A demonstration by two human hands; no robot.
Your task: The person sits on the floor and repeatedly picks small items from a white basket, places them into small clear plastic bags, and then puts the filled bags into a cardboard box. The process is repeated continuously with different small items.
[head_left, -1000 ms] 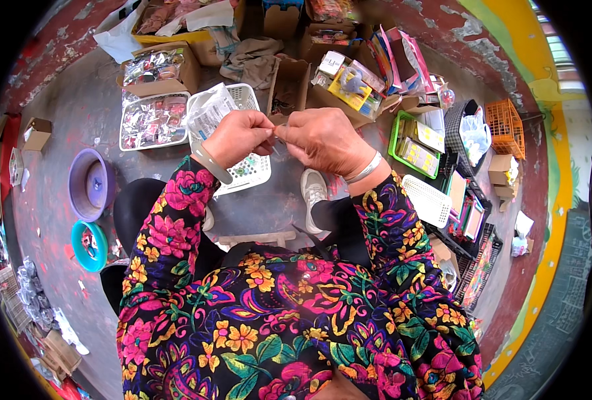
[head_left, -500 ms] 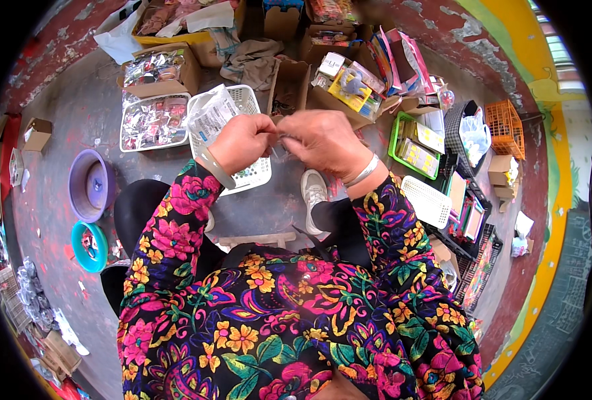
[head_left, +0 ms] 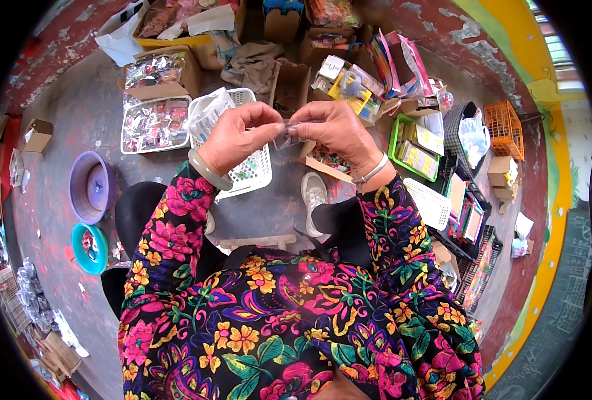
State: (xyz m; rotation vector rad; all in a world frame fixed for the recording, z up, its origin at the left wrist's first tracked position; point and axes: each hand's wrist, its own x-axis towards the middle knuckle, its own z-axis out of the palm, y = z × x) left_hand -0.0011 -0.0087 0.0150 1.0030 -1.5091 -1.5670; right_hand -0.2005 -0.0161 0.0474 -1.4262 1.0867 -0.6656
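small clear bag [head_left: 288, 135] is being held up in front of the chest, likely to keep its mouth reachable | left hand [head_left: 232, 137] and right hand [head_left: 336, 130] are pinching its two ends | white basket [head_left: 246, 167] is lying just below, tray of packets [head_left: 154, 123] to its left

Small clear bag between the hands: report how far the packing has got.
Done: a white tray and a cardboard box beyond it hold many filled packets. In hand: the left hand and right hand pinch a small clear bag between them above the white basket; its contents cannot be made out. Left: a bundle of clear bags leans in that basket.
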